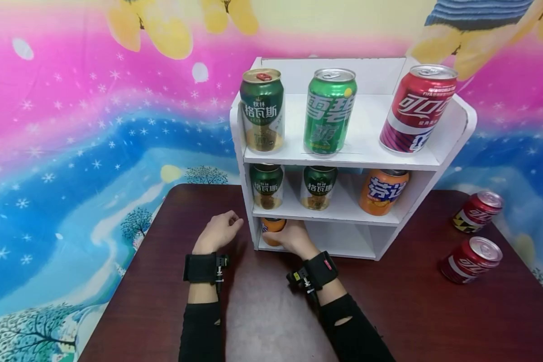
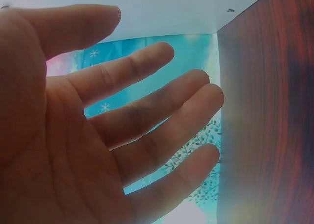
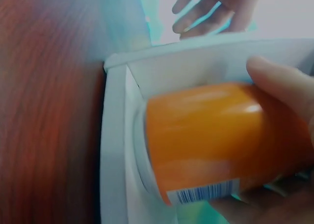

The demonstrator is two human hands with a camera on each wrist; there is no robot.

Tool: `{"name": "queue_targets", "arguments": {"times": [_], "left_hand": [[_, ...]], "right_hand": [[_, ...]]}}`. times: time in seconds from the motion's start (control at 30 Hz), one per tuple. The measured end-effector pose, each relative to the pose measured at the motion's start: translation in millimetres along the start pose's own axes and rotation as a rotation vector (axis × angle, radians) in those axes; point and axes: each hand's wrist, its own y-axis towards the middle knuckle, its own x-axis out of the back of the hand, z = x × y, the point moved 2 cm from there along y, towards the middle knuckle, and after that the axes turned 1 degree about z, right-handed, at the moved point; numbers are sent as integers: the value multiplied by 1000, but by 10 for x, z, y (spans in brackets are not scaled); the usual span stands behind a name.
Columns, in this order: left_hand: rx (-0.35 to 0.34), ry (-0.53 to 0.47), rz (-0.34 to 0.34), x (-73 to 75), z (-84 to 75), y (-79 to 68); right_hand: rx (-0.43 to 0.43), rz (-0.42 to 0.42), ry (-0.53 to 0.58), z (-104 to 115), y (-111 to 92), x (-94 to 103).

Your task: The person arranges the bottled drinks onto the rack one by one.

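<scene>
In the head view my right hand (image 1: 295,237) reaches into the bottom left of a white shelf (image 1: 344,241) and grips an orange soda can (image 1: 272,229). Up close in the right wrist view, thumb and fingers wrap round that orange can (image 3: 206,136), its barcode facing the camera. The can's lower end is just inside the shelf's front lip (image 3: 115,136). My left hand (image 1: 219,232) is beside the shelf's left side, holding nothing. Its fingers (image 2: 147,145) are spread and loosely bent in the left wrist view.
A dark green can (image 1: 262,113), a bright green can (image 1: 330,113) and a red can (image 1: 418,110) line the top shelf. Two dark green cans (image 1: 268,188) and an orange can (image 1: 383,193) occupy the middle one. Two red cans (image 1: 472,261) stand on the table's right.
</scene>
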Motion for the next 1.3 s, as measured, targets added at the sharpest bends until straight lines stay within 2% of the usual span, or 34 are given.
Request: {"name": "queue_targets", "arguments": {"times": [0.13,0.23,0.33,0.47,0.6,0.87,1.03,1.17,1.3], "left_hand": [[10,2,-4,-2,-1,-9],[9,4,-5,-9,-1,-7],[6,3,-5,-18,6,-1],[0,2,-3,-27,22,4],[0,-4,-3,-23,24,12],[13,1,11,-36,3,21],[24,15,10,-31,-14,20],[24,13,6,-26,-18,5],[18,8,11,-29,-34,13]], "right_hand": [[-25,69,-19,6,-10,30],[-14,86,-33,35,-30,32],[28,60,-32,66,-45,11],[73,-23,-63,86,-50,-31],[75,-52,-89,84,-33,-44],[-7,97,-22,22,-8,36],[-36,145,-21,14,-4,69],[-36,109,-50,46,-34,39],[-32,25,-119,70,-66,14]]}}
